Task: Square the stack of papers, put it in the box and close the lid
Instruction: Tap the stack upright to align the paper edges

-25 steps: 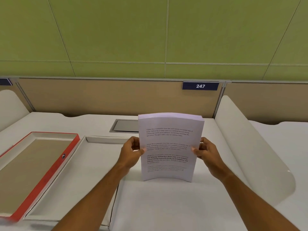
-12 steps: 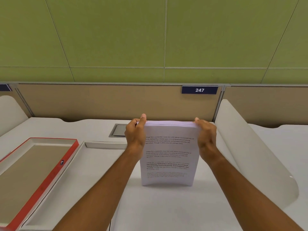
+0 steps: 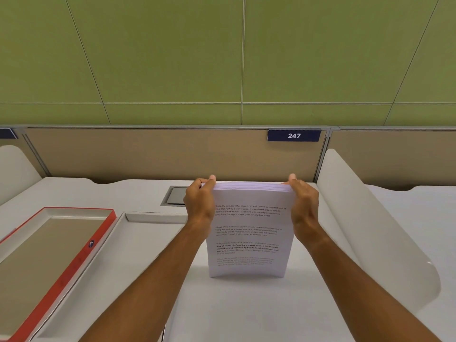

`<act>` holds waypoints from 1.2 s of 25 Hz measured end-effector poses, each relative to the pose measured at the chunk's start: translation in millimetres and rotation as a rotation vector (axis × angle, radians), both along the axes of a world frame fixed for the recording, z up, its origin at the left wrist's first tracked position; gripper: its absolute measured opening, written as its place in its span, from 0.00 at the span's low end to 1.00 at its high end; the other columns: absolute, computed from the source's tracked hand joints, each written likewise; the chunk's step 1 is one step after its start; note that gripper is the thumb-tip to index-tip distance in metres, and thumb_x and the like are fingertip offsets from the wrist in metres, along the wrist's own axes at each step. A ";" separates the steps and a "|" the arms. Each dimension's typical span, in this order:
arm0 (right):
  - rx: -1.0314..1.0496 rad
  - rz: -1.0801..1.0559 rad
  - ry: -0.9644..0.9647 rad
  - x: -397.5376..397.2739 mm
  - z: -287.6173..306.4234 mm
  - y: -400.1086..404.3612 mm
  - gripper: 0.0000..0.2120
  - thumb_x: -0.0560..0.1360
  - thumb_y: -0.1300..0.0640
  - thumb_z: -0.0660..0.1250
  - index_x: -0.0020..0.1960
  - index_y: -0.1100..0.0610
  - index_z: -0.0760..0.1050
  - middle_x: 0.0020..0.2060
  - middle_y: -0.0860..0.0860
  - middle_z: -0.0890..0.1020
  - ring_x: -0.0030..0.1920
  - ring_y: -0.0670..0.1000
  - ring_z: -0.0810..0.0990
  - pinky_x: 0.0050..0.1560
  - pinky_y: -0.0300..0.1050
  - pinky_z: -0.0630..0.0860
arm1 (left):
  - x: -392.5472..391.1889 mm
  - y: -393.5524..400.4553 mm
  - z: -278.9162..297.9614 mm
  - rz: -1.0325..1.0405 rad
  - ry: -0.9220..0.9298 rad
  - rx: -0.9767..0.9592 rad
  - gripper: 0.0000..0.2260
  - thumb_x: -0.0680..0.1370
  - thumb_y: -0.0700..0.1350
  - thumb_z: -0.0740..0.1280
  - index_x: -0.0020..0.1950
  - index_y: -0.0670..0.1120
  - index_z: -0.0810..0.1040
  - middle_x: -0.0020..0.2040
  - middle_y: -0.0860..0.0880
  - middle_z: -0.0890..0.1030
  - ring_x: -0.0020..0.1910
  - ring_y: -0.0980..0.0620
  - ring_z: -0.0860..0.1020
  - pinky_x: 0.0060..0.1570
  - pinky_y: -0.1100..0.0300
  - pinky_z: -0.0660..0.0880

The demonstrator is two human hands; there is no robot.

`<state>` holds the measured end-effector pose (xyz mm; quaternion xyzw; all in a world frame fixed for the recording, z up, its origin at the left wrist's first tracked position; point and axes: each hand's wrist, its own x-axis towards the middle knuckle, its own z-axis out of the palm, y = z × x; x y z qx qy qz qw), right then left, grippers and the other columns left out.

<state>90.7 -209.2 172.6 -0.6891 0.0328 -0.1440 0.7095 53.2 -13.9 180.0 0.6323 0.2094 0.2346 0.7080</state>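
Note:
A thick stack of printed white papers (image 3: 249,233) stands upright on its bottom edge on the white desk (image 3: 246,312), printed side toward me. My left hand (image 3: 199,201) grips its upper left corner and my right hand (image 3: 304,206) grips its upper right corner. To the left lies the open white box (image 3: 103,255), a shallow tray with nothing in it that I can see. Its red-edged lid (image 3: 81,253) lies upside down beside it at the far left.
A curved white divider (image 3: 375,230) rises just right of the papers, another (image 3: 14,169) at the far left. A grey cable hatch (image 3: 175,196) sits in the desk behind my left hand. A tan partition (image 3: 160,154) with a "247" label (image 3: 294,135) backs the desk.
Both hands slid up from the middle of the stack's sides to its top corners. The stack, bowed a second ago, now stands straighter on the desk.

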 end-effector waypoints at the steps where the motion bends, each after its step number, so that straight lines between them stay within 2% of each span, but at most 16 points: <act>1: 0.005 0.016 -0.002 -0.4 -1.5 -0.2 0.24 0.73 0.38 0.57 0.34 0.57 0.78 0.32 0.52 0.82 0.33 0.53 0.79 0.35 0.44 0.72 | -1.4 0.7 -0.6 -0.038 -0.018 -0.046 0.19 0.70 0.62 0.63 0.36 0.46 0.73 0.36 0.47 0.76 0.37 0.45 0.74 0.38 0.52 0.69; 3: -0.011 0.025 -0.013 -2.0 -5.1 3.2 0.30 0.73 0.36 0.55 0.37 0.62 0.77 0.33 0.53 0.83 0.33 0.51 0.80 0.34 0.44 0.72 | -5.3 -0.1 -2.6 -0.128 -0.050 -0.110 0.26 0.68 0.67 0.61 0.41 0.43 0.75 0.40 0.42 0.77 0.39 0.44 0.75 0.41 0.50 0.69; 6: -0.020 0.092 -0.064 -3.2 -8.5 2.5 0.30 0.73 0.37 0.56 0.39 0.65 0.74 0.32 0.51 0.81 0.31 0.48 0.78 0.31 0.40 0.71 | -8.5 2.7 -6.1 -0.261 -0.152 -0.114 0.30 0.71 0.65 0.60 0.45 0.36 0.74 0.41 0.40 0.76 0.39 0.44 0.74 0.38 0.54 0.68; 7: -0.016 0.166 -0.084 -2.6 -11.6 -3.7 0.28 0.73 0.39 0.58 0.42 0.66 0.75 0.34 0.52 0.81 0.33 0.49 0.78 0.32 0.41 0.71 | -10.3 7.8 -7.7 -0.313 -0.188 -0.076 0.29 0.71 0.62 0.62 0.46 0.33 0.74 0.41 0.40 0.76 0.39 0.45 0.75 0.37 0.56 0.69; 9: -0.023 0.340 -0.120 -3.5 -24.5 -22.5 0.17 0.73 0.48 0.64 0.48 0.62 0.78 0.39 0.50 0.84 0.37 0.47 0.81 0.35 0.38 0.76 | -17.7 23.2 -17.0 -0.395 -0.208 0.053 0.24 0.68 0.53 0.69 0.51 0.33 0.75 0.42 0.42 0.81 0.39 0.48 0.79 0.36 0.59 0.74; 10: -0.049 0.408 -0.105 -5.1 -35.0 -32.9 0.14 0.71 0.54 0.66 0.53 0.60 0.80 0.43 0.48 0.86 0.41 0.47 0.83 0.38 0.39 0.79 | -22.5 30.7 -25.6 -0.423 -0.177 0.143 0.19 0.67 0.47 0.70 0.53 0.36 0.77 0.45 0.44 0.83 0.41 0.49 0.81 0.39 0.58 0.79; 12: -0.168 0.445 -0.030 -8.0 -53.1 -46.9 0.15 0.71 0.61 0.70 0.58 0.58 0.79 0.50 0.51 0.86 0.50 0.52 0.85 0.47 0.45 0.83 | -29.2 41.3 -43.9 -0.400 -0.041 0.345 0.16 0.69 0.39 0.72 0.56 0.41 0.78 0.50 0.45 0.84 0.48 0.48 0.82 0.50 0.51 0.82; 14: -0.284 0.410 0.020 -9.4 -64.2 -51.8 0.14 0.73 0.64 0.72 0.58 0.56 0.78 0.53 0.52 0.85 0.52 0.55 0.85 0.53 0.51 0.83 | -31.8 45.2 -55.3 -0.331 0.053 0.462 0.13 0.72 0.36 0.73 0.55 0.42 0.78 0.51 0.46 0.84 0.49 0.47 0.82 0.54 0.50 0.81; 15: -0.317 0.397 0.021 -8.9 -65.3 -52.3 0.14 0.73 0.64 0.73 0.57 0.54 0.78 0.52 0.51 0.85 0.51 0.53 0.85 0.54 0.51 0.83 | -30.8 46.7 -56.8 -0.316 0.058 0.473 0.11 0.73 0.37 0.73 0.53 0.43 0.78 0.50 0.46 0.84 0.49 0.48 0.82 0.54 0.51 0.81; 20: -0.320 0.392 -0.022 -6.9 -66.2 -52.8 0.15 0.72 0.63 0.74 0.53 0.47 0.77 0.50 0.45 0.85 0.49 0.48 0.85 0.44 0.36 0.83 | -26.5 52.3 -54.7 -0.326 0.040 0.514 0.10 0.72 0.39 0.74 0.49 0.50 0.78 0.48 0.51 0.84 0.47 0.52 0.82 0.47 0.63 0.80; 24: -0.261 0.407 0.025 -10.4 -81.0 -55.4 0.11 0.73 0.62 0.73 0.53 0.52 0.79 0.50 0.47 0.86 0.49 0.50 0.85 0.44 0.38 0.83 | -30.9 51.7 -70.4 -0.324 0.078 0.467 0.11 0.72 0.40 0.74 0.51 0.50 0.78 0.49 0.50 0.83 0.48 0.49 0.82 0.51 0.58 0.80; 27: -0.292 0.422 0.079 -14.5 -96.8 -59.9 0.10 0.73 0.65 0.72 0.52 0.55 0.80 0.48 0.49 0.87 0.49 0.51 0.85 0.45 0.38 0.82 | -34.8 49.1 -88.2 -0.330 0.158 0.473 0.11 0.72 0.39 0.75 0.51 0.48 0.78 0.49 0.49 0.83 0.49 0.47 0.82 0.54 0.53 0.79; 30: -0.322 0.383 0.089 -15.6 -102.1 -59.5 0.09 0.72 0.68 0.72 0.49 0.57 0.81 0.44 0.50 0.87 0.47 0.53 0.85 0.44 0.38 0.80 | -35.3 48.8 -95.0 -0.312 0.171 0.464 0.09 0.71 0.38 0.75 0.48 0.47 0.79 0.46 0.50 0.84 0.47 0.50 0.82 0.55 0.53 0.79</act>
